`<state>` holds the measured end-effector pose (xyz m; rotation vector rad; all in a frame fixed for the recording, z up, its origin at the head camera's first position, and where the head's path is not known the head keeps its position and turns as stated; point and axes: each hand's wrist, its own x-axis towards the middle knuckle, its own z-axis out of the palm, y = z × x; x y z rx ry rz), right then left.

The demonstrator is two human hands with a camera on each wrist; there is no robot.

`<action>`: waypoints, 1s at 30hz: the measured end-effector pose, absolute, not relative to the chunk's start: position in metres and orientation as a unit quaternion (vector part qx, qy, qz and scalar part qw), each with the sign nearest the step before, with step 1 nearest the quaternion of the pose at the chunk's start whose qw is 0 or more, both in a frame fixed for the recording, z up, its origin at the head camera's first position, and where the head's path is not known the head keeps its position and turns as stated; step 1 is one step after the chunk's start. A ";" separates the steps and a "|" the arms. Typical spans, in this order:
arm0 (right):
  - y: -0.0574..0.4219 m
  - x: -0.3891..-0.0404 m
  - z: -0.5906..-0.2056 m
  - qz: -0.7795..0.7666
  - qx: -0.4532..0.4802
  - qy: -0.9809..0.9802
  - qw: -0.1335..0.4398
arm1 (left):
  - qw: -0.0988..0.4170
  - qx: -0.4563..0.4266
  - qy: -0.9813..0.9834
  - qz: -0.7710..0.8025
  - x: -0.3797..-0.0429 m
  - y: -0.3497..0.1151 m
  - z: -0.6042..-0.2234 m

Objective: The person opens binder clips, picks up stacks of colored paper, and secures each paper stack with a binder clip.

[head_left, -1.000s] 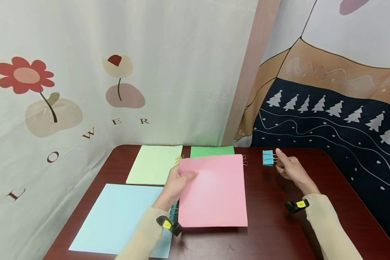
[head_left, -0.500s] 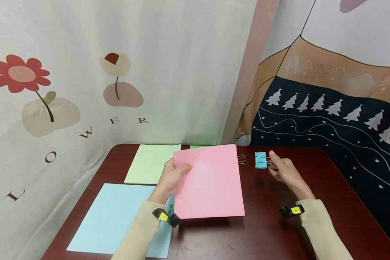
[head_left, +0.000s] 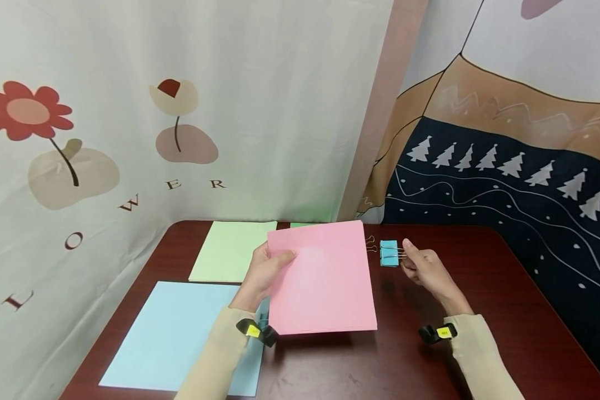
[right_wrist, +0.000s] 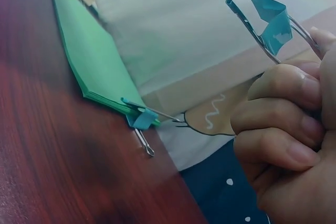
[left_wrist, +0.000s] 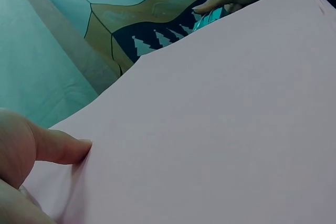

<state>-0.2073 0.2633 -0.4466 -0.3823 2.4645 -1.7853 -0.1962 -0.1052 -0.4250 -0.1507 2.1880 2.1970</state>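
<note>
My left hand (head_left: 261,275) holds a stack of pink paper (head_left: 325,283) by its left edge, the thumb (left_wrist: 65,148) lying on top. The stack is raised over the table, its shadow below; the other left fingers are hidden underneath. Right of the stack, my right hand (head_left: 427,275) pinches the wire handles of a blue binder clip (head_left: 389,253). In the right wrist view this binder clip (right_wrist: 275,27) has its mouth spread wide with nothing in it. A small gap lies between the clip and the pink paper's right edge.
Light green paper (head_left: 230,253) lies at the back left, light blue paper (head_left: 170,333) at the front left, partly under my left arm. Behind the pink stack is green paper (right_wrist: 94,51) with a binder clip (right_wrist: 142,119) on its corner. A curtain (head_left: 280,111) stands behind the dark red table (head_left: 470,266).
My right hand has moved left with the binder clip, closer to the pink paper. The pink stack rose slightly and shifted left at first, then stayed nearly still.
</note>
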 end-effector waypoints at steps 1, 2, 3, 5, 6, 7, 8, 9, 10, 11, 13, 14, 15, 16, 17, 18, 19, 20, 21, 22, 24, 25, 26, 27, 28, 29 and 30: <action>0.262 -0.207 -0.447 -0.581 -0.124 0.803 0.037 | 0.019 -0.049 0.705 0.707 -0.196 -0.105 -0.425; 0.261 -0.206 -0.446 -0.580 -0.124 0.805 0.037 | 0.019 -0.050 0.706 0.706 -0.196 -0.105 -0.425; 0.261 -0.206 -0.446 -0.577 -0.123 0.807 0.037 | 0.021 -0.051 0.705 0.707 -0.196 -0.106 -0.424; 0.259 -0.205 -0.446 -0.573 -0.124 0.809 0.037 | 0.022 -0.048 0.703 0.709 -0.196 -0.106 -0.423; 0.258 -0.204 -0.445 -0.571 -0.124 0.810 0.037 | 0.021 -0.047 0.703 0.709 -0.196 -0.106 -0.423; 0.257 -0.204 -0.445 -0.570 -0.125 0.811 0.039 | 0.021 -0.045 0.702 0.710 -0.196 -0.107 -0.422; 0.256 -0.204 -0.445 -0.570 -0.125 0.811 0.040 | 0.020 -0.044 0.702 0.710 -0.196 -0.107 -0.422; 0.254 -0.203 -0.444 -0.570 -0.127 0.811 0.041 | 0.021 -0.045 0.702 0.711 -0.196 -0.107 -0.422; 0.253 -0.202 -0.443 -0.570 -0.131 0.810 0.042 | 0.021 -0.045 0.703 0.710 -0.197 -0.107 -0.422; 0.251 -0.201 -0.442 -0.570 -0.134 0.809 0.042 | 0.020 -0.044 0.704 0.709 -0.197 -0.107 -0.421; 0.248 -0.200 -0.440 -0.573 -0.138 0.807 0.046 | 0.019 -0.046 0.704 0.708 -0.198 -0.108 -0.421; 0.247 -0.200 -0.440 -0.573 -0.140 0.806 0.047 | 0.019 -0.047 0.706 0.707 -0.198 -0.108 -0.421; 0.245 -0.199 -0.439 -0.573 -0.143 0.806 0.048 | 0.018 -0.048 0.708 0.704 -0.198 -0.109 -0.421; 0.244 -0.199 -0.439 -0.572 -0.146 0.806 0.049 | 0.018 -0.048 0.709 0.703 -0.198 -0.109 -0.421; 0.243 -0.199 -0.439 -0.572 -0.146 0.805 0.051 | 0.018 -0.048 0.709 0.703 -0.198 -0.109 -0.421; 0.242 -0.199 -0.439 -0.573 -0.147 0.805 0.052 | 0.018 -0.048 0.708 0.704 -0.198 -0.110 -0.421; 0.241 -0.199 -0.439 -0.574 -0.150 0.803 0.053 | 0.018 -0.049 0.709 0.703 -0.198 -0.110 -0.421; 0.240 -0.198 -0.440 -0.576 -0.151 0.801 0.054 | 0.019 -0.050 0.708 0.704 -0.198 -0.110 -0.422; 0.239 -0.198 -0.440 -0.578 -0.153 0.800 0.054 | 0.020 -0.049 0.707 0.705 -0.199 -0.110 -0.422; 0.238 -0.198 -0.440 -0.579 -0.154 0.799 0.056 | 0.021 -0.050 0.706 0.706 -0.199 -0.110 -0.422; 0.236 -0.198 -0.442 -0.579 -0.156 0.798 0.057 | 0.022 -0.052 0.706 0.706 -0.199 -0.110 -0.423; 0.235 -0.198 -0.442 -0.579 -0.156 0.798 0.058 | 0.023 -0.053 0.707 0.705 -0.199 -0.109 -0.423; 0.234 -0.197 -0.443 -0.578 -0.156 0.799 0.059 | 0.024 -0.054 0.707 0.705 -0.199 -0.109 -0.423; 0.233 -0.197 -0.444 -0.576 -0.157 0.800 0.059 | 0.025 -0.053 0.709 0.703 -0.199 -0.108 -0.423; 0.232 -0.197 -0.445 -0.575 -0.157 0.801 0.060 | 0.026 -0.054 0.709 0.702 -0.198 -0.108 -0.423; 0.231 -0.197 -0.446 -0.575 -0.157 0.801 0.061 | 0.027 -0.056 0.709 0.702 -0.198 -0.107 -0.424; 0.230 -0.197 -0.447 -0.575 -0.156 0.800 0.062 | 0.029 -0.058 0.709 0.702 -0.198 -0.107 -0.424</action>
